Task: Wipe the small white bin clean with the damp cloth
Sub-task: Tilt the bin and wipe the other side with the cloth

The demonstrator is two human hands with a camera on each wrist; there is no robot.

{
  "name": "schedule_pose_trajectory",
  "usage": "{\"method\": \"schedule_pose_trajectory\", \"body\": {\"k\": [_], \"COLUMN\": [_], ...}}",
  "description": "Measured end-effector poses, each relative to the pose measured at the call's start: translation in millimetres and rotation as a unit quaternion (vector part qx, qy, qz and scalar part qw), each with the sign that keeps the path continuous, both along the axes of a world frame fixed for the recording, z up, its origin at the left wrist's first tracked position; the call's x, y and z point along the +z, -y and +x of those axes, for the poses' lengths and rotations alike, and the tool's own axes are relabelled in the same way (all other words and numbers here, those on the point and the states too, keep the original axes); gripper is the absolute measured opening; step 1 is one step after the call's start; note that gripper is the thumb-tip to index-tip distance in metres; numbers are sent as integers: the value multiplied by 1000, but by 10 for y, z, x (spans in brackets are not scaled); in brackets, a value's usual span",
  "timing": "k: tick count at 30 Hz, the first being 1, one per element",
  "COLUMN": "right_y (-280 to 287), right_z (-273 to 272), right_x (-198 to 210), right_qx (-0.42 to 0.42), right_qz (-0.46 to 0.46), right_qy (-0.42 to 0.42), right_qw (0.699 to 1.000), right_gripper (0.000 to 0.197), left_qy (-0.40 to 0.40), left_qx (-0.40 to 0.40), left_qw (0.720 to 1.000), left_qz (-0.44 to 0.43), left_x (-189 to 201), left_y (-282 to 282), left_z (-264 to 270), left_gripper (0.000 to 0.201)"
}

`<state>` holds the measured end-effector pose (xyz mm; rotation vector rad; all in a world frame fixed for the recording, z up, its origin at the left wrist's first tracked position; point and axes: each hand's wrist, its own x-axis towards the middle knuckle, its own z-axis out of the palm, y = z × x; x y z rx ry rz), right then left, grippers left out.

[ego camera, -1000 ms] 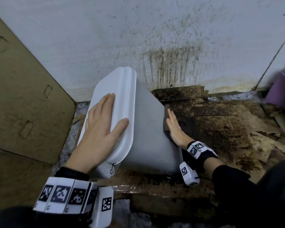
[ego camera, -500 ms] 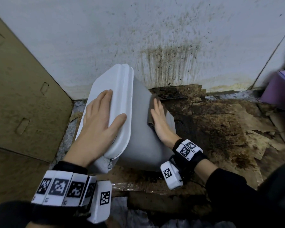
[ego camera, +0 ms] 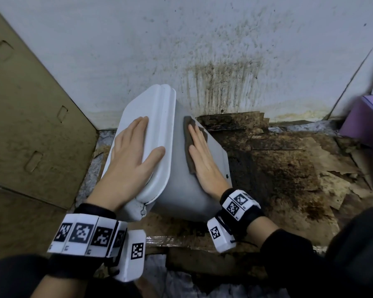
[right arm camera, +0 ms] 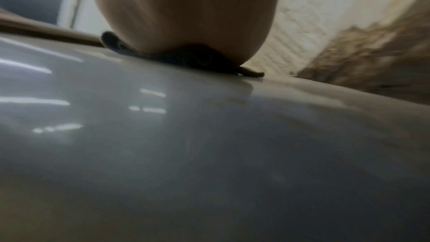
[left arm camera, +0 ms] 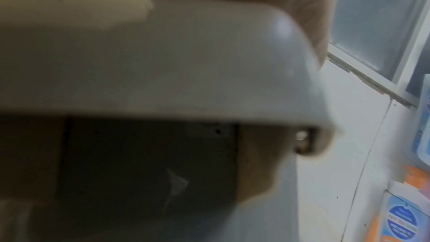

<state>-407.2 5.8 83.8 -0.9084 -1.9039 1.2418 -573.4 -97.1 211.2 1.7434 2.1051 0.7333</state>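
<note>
The small white bin (ego camera: 177, 190) stands tilted on the floor by the wall, its lid (ego camera: 157, 117) facing left. My left hand (ego camera: 134, 151) lies flat on the lid with straight fingers, the thumb over the lid's rim. My right hand (ego camera: 202, 155) presses a dark grey damp cloth (ego camera: 190, 145) flat against the bin's side wall. The cloth shows along the hand's left edge and past the fingertips. In the right wrist view the cloth (right arm camera: 186, 58) is squeezed between palm and the glossy bin wall (right arm camera: 209, 154). The left wrist view shows the lid edge (left arm camera: 186, 62) close up and blurred.
A stained white wall (ego camera: 202, 50) rises right behind the bin. A brown cardboard sheet (ego camera: 30, 125) leans at the left. Dirty, soaked cardboard pieces (ego camera: 289, 168) cover the floor to the right. A purple box (ego camera: 366, 119) stands at the far right.
My right hand has slid the cloth from the bin's lower right edge up and left across the side wall, towards the lid. The left hand stays on the lid.
</note>
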Motion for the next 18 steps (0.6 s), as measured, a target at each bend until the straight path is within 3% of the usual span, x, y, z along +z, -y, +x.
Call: {"method": "schedule_pose_trajectory", "body": {"k": [4,8,14,18], "right_y": [-26,-5,8,114], "right_z": [316,544,406,228], "right_x": [-561,-840,-715,-347], "right_qx": [-57,-95,-122,-102], "right_qz": [-44,-129,-161,-150], "right_qy": [53,69,79,60], "right_qw": [996,985,976,982], "right_gripper": [54,52,54,54], "left_qy": [7,2,-5,-5], "left_qx": [4,-5,-2,0], "left_qw": [1000,1000,1000,1000], "left_qz": [-2,3,2,1], "left_x": [12,19,8,16], "left_y": [15,6,-7,-19], "left_z": [0,52,48,40], "left_gripper": [79,80,84,82]}}
